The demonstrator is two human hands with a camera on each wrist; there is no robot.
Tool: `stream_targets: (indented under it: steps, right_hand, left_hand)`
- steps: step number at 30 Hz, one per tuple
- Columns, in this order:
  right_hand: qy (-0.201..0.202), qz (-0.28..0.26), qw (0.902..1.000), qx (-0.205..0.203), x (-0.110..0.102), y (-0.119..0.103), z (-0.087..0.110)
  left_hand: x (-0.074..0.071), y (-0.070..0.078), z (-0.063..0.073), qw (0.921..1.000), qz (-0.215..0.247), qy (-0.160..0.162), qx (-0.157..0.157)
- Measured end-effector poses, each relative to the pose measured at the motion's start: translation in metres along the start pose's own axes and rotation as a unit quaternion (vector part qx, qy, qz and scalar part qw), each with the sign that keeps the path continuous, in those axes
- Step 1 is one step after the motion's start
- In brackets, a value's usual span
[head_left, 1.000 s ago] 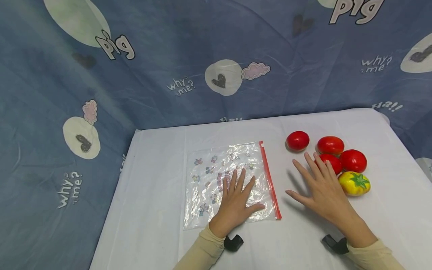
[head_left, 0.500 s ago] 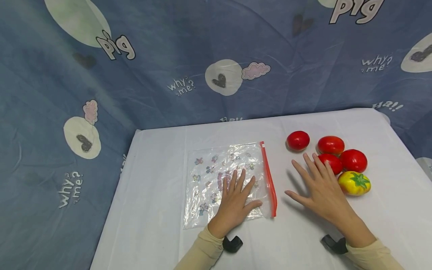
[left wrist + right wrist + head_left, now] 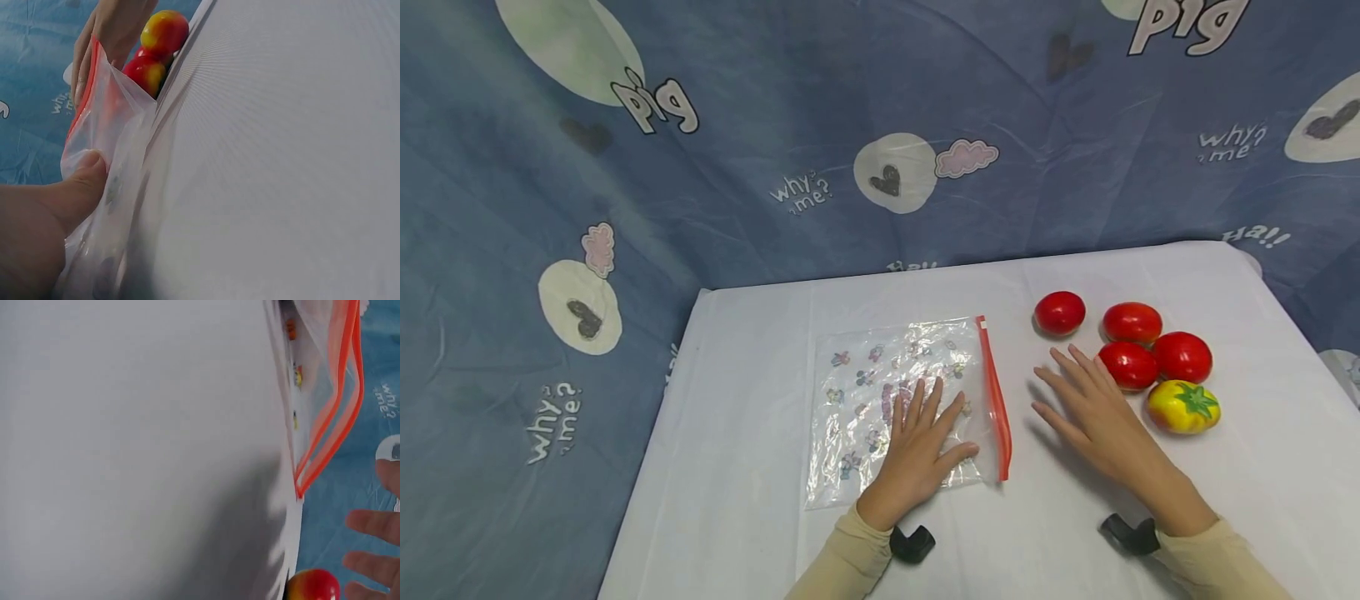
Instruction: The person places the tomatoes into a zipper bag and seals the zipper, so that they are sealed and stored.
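My left hand (image 3: 917, 454) lies on a clear zip bag (image 3: 842, 442) with small coloured prints, its fingers straight and spread. In the left wrist view the thumb (image 3: 81, 184) rests against the plastic. The bag's red zip edge (image 3: 995, 408) rises off the table, and in the right wrist view its two red strips (image 3: 342, 406) stand apart. To the right, my right hand (image 3: 1105, 425) hovers over the table with loose, spread fingers, holding nothing. Its fingertips are beside a glossy red tomato-like fruit (image 3: 1127, 367). A yellow fruit with a green leaf pattern (image 3: 1184, 407) lies to its right.
Several more red fruits lie at the right: one alone (image 3: 1060, 313) and others grouped, such as this red fruit (image 3: 1183, 357). White cloth (image 3: 730, 433) covers the table. A blue printed curtain (image 3: 760, 108) hangs behind and on the left.
The bag's red zip edge has lifted and its near end has shifted left. My right hand has drawn slightly left, uncovering more of the nearest red fruit. My left hand has barely moved.
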State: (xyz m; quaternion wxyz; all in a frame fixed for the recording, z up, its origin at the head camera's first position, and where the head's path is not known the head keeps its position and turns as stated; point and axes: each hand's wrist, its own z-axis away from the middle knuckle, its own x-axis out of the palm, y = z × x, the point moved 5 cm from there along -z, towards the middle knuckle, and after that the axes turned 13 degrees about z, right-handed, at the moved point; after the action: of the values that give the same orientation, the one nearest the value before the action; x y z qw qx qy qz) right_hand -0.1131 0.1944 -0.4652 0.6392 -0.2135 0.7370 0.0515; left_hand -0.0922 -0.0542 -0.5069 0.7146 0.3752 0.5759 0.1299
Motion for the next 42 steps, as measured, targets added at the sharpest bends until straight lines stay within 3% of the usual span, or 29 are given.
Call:
stream_targets:
  steps: [7,15,27,42]
  right_hand:
    - [-0.021,-0.033,0.9990,-0.020,0.008,-0.006,-0.023]
    - [-0.080,-0.080,0.9935,-0.017,0.025,-0.003,-0.047]
    - [-0.108,-0.134,0.9845,-0.032,0.038,-0.001,-0.077]
    - [-0.090,-0.164,0.9775,-0.098,0.049,0.004,-0.104]
  left_hand:
    - [0.001,-0.002,0.001,1.0000,0.005,-0.003,-0.001]
    - [0.000,0.001,0.001,1.0000,0.005,-0.007,0.004]
    - [-0.003,0.003,0.002,0.9999,0.009,-0.008,0.010]
    - [-0.006,-0.001,0.001,0.9994,0.020,-0.028,0.002]
